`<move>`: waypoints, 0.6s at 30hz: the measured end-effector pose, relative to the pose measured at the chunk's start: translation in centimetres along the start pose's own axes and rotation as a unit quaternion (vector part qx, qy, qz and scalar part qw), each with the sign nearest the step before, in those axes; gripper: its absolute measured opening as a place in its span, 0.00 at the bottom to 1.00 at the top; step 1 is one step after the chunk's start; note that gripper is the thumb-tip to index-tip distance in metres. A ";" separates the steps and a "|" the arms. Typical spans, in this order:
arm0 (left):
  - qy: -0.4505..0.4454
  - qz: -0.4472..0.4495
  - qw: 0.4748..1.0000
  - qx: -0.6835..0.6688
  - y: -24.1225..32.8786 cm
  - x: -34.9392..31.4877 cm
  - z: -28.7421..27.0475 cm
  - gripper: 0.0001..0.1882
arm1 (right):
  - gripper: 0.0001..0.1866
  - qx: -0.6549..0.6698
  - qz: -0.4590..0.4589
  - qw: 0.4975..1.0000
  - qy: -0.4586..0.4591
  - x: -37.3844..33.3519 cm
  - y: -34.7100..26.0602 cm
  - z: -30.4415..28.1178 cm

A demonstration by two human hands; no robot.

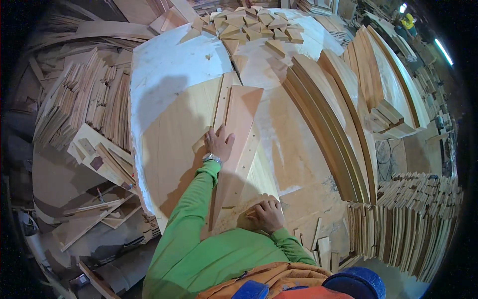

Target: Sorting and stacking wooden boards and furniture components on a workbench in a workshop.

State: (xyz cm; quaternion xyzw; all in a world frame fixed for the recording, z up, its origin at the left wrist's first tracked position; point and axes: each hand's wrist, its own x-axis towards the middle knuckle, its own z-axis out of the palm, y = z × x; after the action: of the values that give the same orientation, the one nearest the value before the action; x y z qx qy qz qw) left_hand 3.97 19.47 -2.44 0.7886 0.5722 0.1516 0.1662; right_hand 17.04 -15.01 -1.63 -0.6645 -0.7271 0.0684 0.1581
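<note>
My left hand (218, 143) lies flat, fingers spread, on a long narrow wooden board (239, 129) that rests on the workbench (169, 70). The board has a slanted far end and a row of small holes along its right edge. A watch sits on that wrist, above a green sleeve. My right hand (266, 213) is curled at the board's near end, pressing down on the wood; whether it holds something small I cannot tell. A wider pale panel (174, 144) lies under the board.
Several small triangular wood blocks (249, 27) are heaped at the bench's far end. Long boards stand on edge to the right (338, 124). Stacks of thin strips fill the left (84, 104) and the lower right (413, 224). Offcuts litter the floor at left.
</note>
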 end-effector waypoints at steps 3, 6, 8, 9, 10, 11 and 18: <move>0.004 0.008 1.000 0.011 -0.5 1.7 -0.2 0.38 | 0.23 0.007 0.004 1.000 0.000 1.4 0.3 0.2; 0.000 0.027 1.000 0.009 -1.3 3.3 -0.5 0.39 | 0.24 0.023 0.015 1.000 -0.009 3.1 0.6 0.1; -0.010 0.036 0.999 -0.002 -1.7 4.1 -0.7 0.39 | 0.24 0.028 0.021 0.999 -0.012 3.8 0.7 0.2; -0.016 0.044 0.999 -0.001 -2.2 4.4 -0.7 0.39 | 0.24 0.023 0.021 0.999 -0.011 4.1 0.6 0.2; -0.023 0.052 0.998 0.000 -2.6 4.7 -0.6 0.39 | 0.24 0.019 0.021 1.000 -0.010 4.5 0.6 0.2; -0.024 0.052 0.998 0.001 -3.0 5.2 -0.4 0.39 | 0.24 0.020 0.022 1.000 -0.010 4.8 0.6 0.3; 0.024 0.091 0.996 -0.008 -3.9 7.1 0.5 0.40 | 0.16 0.001 0.018 1.000 -0.017 6.6 1.1 -0.2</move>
State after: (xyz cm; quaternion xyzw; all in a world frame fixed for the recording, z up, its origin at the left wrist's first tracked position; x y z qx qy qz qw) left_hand 2.93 27.30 -4.21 0.8324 0.5006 0.1891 0.1442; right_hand 17.68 -8.40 -0.85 -0.6765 -0.7172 0.0830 0.1449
